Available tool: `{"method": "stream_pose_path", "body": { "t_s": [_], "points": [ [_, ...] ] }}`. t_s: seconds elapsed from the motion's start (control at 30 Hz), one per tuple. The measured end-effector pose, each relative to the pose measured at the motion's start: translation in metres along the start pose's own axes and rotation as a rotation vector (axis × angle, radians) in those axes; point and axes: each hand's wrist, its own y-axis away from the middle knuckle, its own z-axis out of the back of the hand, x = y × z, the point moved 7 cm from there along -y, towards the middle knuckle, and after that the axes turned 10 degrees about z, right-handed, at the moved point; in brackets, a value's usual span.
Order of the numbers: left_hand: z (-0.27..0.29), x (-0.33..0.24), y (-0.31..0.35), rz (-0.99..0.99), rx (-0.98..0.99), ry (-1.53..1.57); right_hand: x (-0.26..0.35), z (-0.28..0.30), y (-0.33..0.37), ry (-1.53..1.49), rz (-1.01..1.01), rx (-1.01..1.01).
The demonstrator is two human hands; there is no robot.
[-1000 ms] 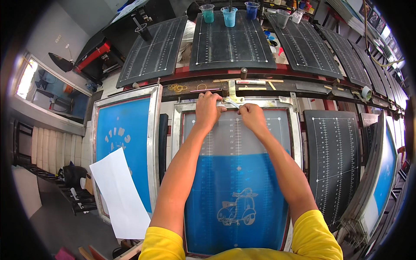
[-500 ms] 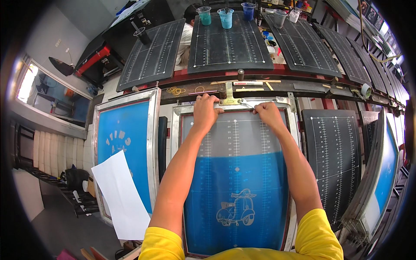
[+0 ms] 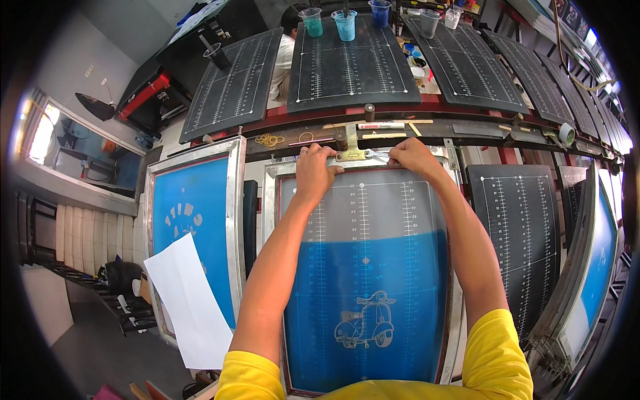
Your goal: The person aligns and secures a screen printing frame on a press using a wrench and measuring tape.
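Observation:
A silkscreen frame (image 3: 272,207) with blue mesh lies in front of me, a scooter drawing (image 3: 365,321) showing near its close end. At its far bar sits a brass-coloured clamp bracket (image 3: 353,156). My left hand (image 3: 316,172) grips that bar just left of the bracket, thumb on the near side and fingers over the top. Closed around a silver wrench (image 3: 379,155), my right hand (image 3: 411,157) is to the right of the bracket. The wrench's head meets the bracket's right side; its handle end is hidden in my fingers.
A second screen (image 3: 241,200) stands left, with a white paper sheet (image 3: 189,300) over it. Black ruled boards (image 3: 513,240) lie right and beyond. Plastic cups (image 3: 345,27) of ink stand on the far boards. A marker (image 3: 381,126) and rubber bands (image 3: 269,140) rest on the rail. Another person (image 3: 283,63) is behind the boards.
My right hand has moved away from me, swinging the wrench handle toward the far side of the frame's bar. My left hand keeps its hold in nearly the same place.

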Motion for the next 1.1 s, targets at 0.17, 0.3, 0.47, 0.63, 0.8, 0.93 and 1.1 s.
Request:
{"method": "stream_pose_path", "body": {
  "t_s": [0.17,0.3,0.47,0.63,0.8,0.93,1.1],
  "points": [
    [0.001,0.003,-0.001,-0.036,0.002,0.021,0.007,-0.006,0.011,-0.006,0.083,-0.033],
    [-0.003,0.004,-0.003,-0.057,-0.003,-0.005,0.008,-0.004,0.013,0.032,0.062,-0.038],
    [-0.007,0.002,-0.002,-0.044,-0.002,-0.016,-0.002,-0.010,0.026,-0.071,-0.018,-0.110],
    [-0.004,0.005,-0.001,-0.015,0.009,0.003,0.004,-0.032,0.049,-0.124,-0.090,-0.346],
    [-0.002,0.005,-0.001,-0.031,0.027,0.005,0.000,-0.022,0.042,-0.093,-0.035,-0.214],
    [0.000,0.002,-0.003,-0.051,0.024,-0.002,0.009,-0.010,0.046,-0.058,-0.003,-0.174],
    [0.000,0.000,-0.001,-0.024,0.038,-0.002,0.028,-0.035,0.038,-0.046,0.062,-0.070]
  ]
}}
